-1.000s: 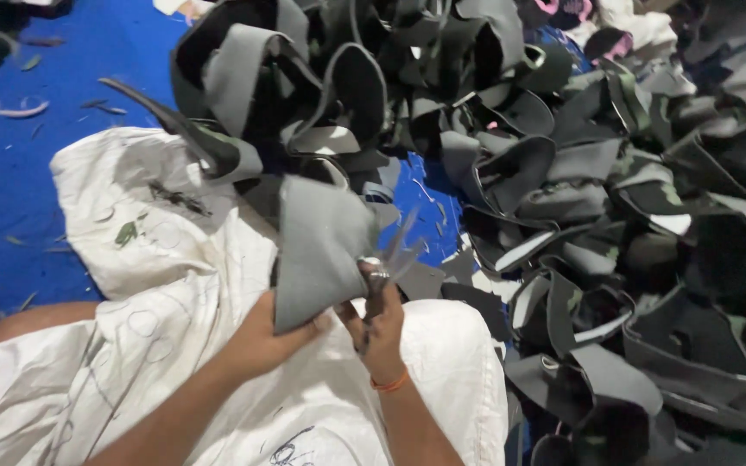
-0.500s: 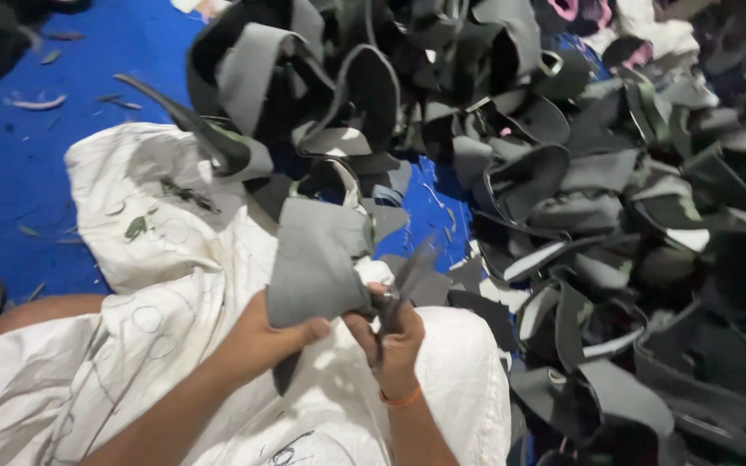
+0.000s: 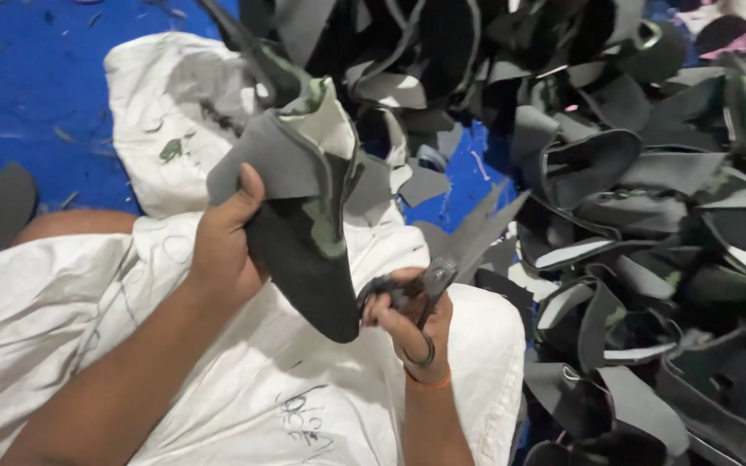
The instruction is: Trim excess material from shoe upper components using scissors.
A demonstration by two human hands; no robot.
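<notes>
– What's the left hand (image 3: 222, 246) doing?

– It grips a dark fabric piece (image 3: 300, 216) with a camouflage lining, thumb pressed on its upper edge, holding it up above the white sack (image 3: 243, 380) that covers the lap.

– And the right hand (image 3: 407, 319)?

– Closed around the handles of scissors (image 3: 446, 263), blades parted and pointing up to the right, just beside the piece's lower tip.

– What lies around?

– A big pile of dark fabric scraps (image 3: 649, 216) to the right, on a blue floor (image 3: 28, 95).

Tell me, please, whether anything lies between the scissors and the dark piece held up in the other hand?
Nothing visible does: the scissors in the right hand sit beside the dark piece held by the left hand.
</notes>
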